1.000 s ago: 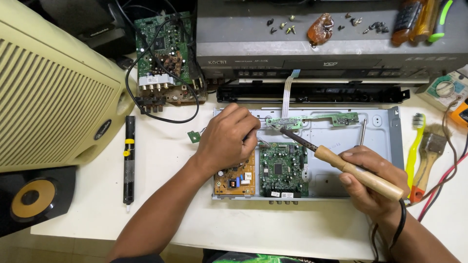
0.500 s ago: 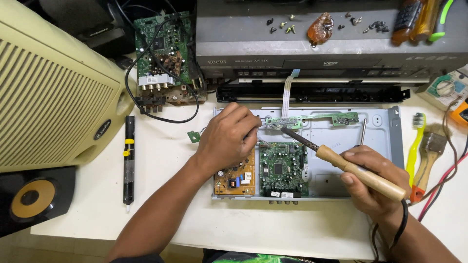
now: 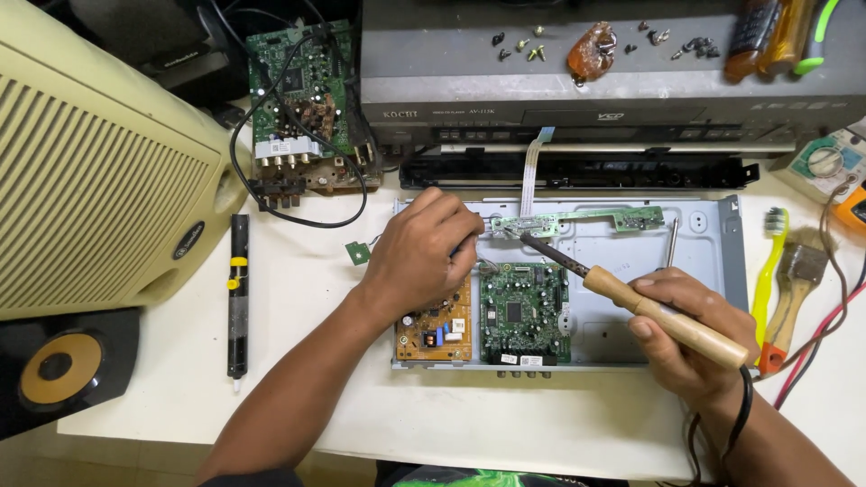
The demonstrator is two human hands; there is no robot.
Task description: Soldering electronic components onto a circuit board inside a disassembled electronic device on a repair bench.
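Wooden handle of the soldering iron (image 3: 667,318) sits in my right hand (image 3: 690,338), fingers wrapped snug around it, with the dark tip angled up-left onto the left end of the long narrow front-panel board (image 3: 577,219). My left hand (image 3: 424,257) is curled narrow at that same end of the strip, fingertips pinched down close; can't honestly tell if there's solder wire or anything else between them, it's hidden under the knuckles.

As far as progress goes, I'd say I'm mid-job: the player's cover is off, the metal chassis (image 3: 631,271) lies open on the white table (image 3: 298,298), and the strip board is lifted loose across it with its white ribbon cable (image 3: 532,167) running up to the black front bezel (image 3: 577,171). The joint isn't finished by the look of it, and nothing's reassembled.

The strip itself is thin, green, lying flat and slightly crooked across the chassis top. Below it sit the green main board (image 3: 523,311) and the orange power board (image 3: 437,329). Further out: a desoldering pump (image 3: 236,298) on the left, a yellow toothbrush (image 3: 767,271) and a paintbrush (image 3: 789,298) on the right.
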